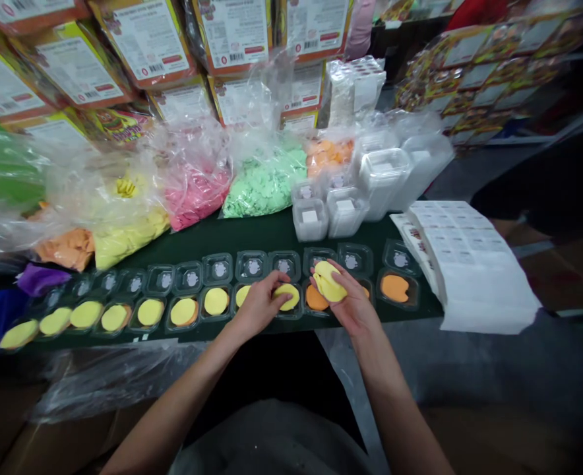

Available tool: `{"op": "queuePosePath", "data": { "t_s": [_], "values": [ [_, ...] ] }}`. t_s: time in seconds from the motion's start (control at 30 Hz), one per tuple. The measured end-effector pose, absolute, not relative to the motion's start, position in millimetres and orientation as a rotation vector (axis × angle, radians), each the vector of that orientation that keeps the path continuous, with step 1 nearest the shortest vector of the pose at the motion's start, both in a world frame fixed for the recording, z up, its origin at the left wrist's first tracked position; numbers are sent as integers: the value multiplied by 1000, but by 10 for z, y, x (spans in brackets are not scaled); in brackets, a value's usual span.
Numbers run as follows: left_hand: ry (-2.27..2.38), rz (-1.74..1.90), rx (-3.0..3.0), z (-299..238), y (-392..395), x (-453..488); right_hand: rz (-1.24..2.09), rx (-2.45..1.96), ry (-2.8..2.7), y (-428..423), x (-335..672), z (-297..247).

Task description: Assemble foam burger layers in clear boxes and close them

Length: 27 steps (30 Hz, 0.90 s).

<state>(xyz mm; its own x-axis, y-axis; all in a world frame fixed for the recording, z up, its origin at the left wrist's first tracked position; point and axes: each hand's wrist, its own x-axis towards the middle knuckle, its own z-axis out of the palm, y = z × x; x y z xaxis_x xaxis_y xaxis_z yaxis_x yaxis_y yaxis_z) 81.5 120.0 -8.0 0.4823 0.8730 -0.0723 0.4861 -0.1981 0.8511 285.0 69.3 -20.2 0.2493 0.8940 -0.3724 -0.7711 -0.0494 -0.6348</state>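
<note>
The top (272, 439) was dark grey, dim and plain, with a rounded front, while the left forearm (187, 394) and right forearm (395, 396) were uncovered and tapered towards a bare left hand (258, 305) and right hand (355, 305).

The left hand (258, 305) partly hides a yellow disc (291, 293); beyond the right hand (355, 305), blurred packs (474, 72) seem too smeared to read.

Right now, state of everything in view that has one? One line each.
Left hand, touching a yellow disc
Right hand, holding yellow pieces
Row lids, flipped open
Row's rightmost tub, open, orange piece inside
Bag of green pieces, bulging; sealed or not, unclear
Spare tubs, stacked
Paper sheets, spread out
Boxes, stacked
</note>
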Motion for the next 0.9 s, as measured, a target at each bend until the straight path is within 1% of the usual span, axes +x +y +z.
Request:
{"op": "queuePosePath", "data": {
  "t_s": [0.17, 0.33, 0.5, 0.67, 0.8, 0.9],
  "values": [
    [1216, 520, 2131, -155, 1251, 796, 1396, -884, -171, 645, 2843, -248],
    [1111, 385, 2393, -219, 1355, 844, 1402, -868, -177, 639, 2798, -246],
    [1050, 479, 2206, -20, 1326, 752, 1421, -880, -165, 610, 2794, -224],
    [999, 354, 2020, 117, 1310, 700, 1423, -865, -168, 590, 2789, -184],
    [1066, 200, 2196, -37, 1271, 802, 1416, -857, -164, 577, 2781, -161],
    [1096, 235, 2437, -178, 1232, 856, 1414, -860, -168, 562, 2794, -158]
  ]
}}
